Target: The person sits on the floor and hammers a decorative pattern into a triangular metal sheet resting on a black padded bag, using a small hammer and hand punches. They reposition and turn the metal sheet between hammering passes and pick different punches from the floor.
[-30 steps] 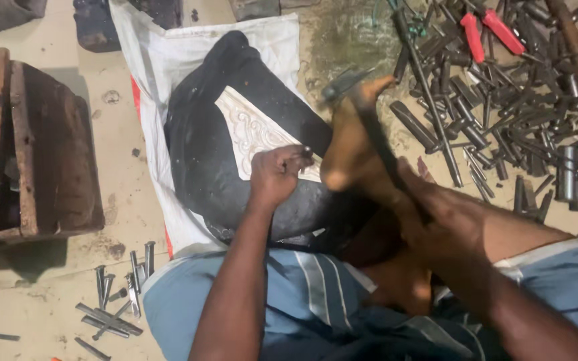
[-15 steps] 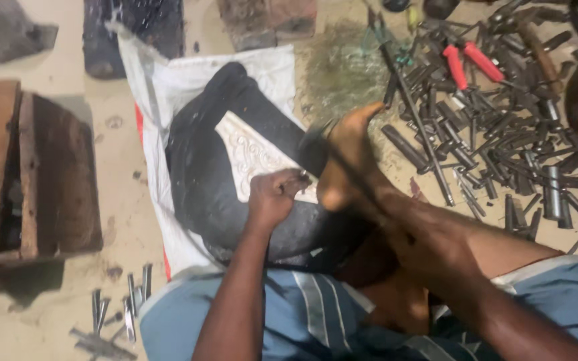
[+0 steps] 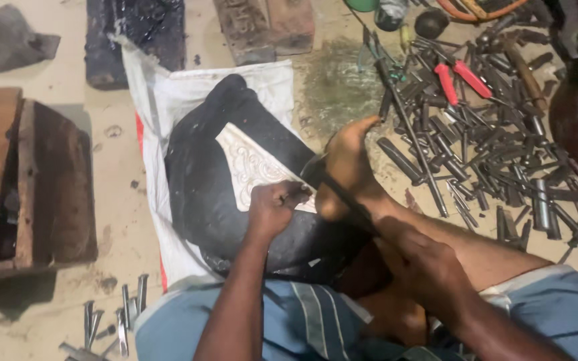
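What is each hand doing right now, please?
Left hand: closed on a small punch against the metal sheet.
Right hand: closed on the hammer.

- Left hand point(image 3: 272, 210) closed around a small punch tool point(image 3: 297, 196), tip set against the pale embossed metal sheet point(image 3: 252, 167).
- Sheet carries a raised scroll pattern; it lies on a black rounded pad point(image 3: 202, 180), which sits on a white cloth point(image 3: 168, 100) spread over the floor.
- Right hand point(image 3: 423, 267) grips a dark hammer handle point(image 3: 346, 197); hammer head point(image 3: 312, 170) hangs just beside the punch, contact unclear.
- A bare foot point(image 3: 349, 164) rests on the pad's right edge, just beside the sheet.
- Right of the foot: large scatter of dark metal punches point(image 3: 490, 154), red-handled pliers point(image 3: 459, 77) among them.
- Left: worn wooden block point(image 3: 41, 180); a few loose punches point(image 3: 112, 321) near the bottom edge.
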